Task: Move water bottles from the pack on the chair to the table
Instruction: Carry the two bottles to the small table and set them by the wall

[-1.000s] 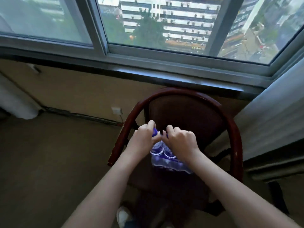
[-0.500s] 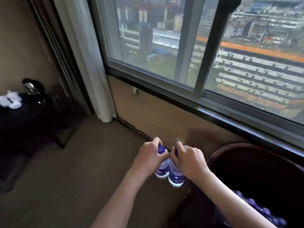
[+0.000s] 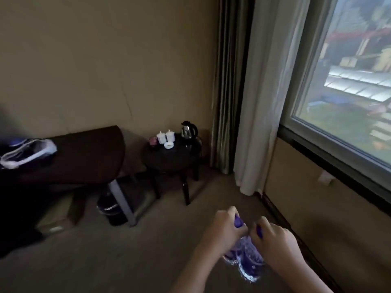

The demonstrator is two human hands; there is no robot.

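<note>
Now your left hand (image 3: 227, 230) grips one purple-capped water bottle (image 3: 234, 249) by its neck; your right hand (image 3: 275, 242) grips another (image 3: 252, 258); both hang above the carpet (image 3: 148, 250), touching.

Two clear water bottles (image 3: 245, 258) with purple caps hang upright side by side, touching, well short of the round dark desk (image 3: 169, 159).
</note>
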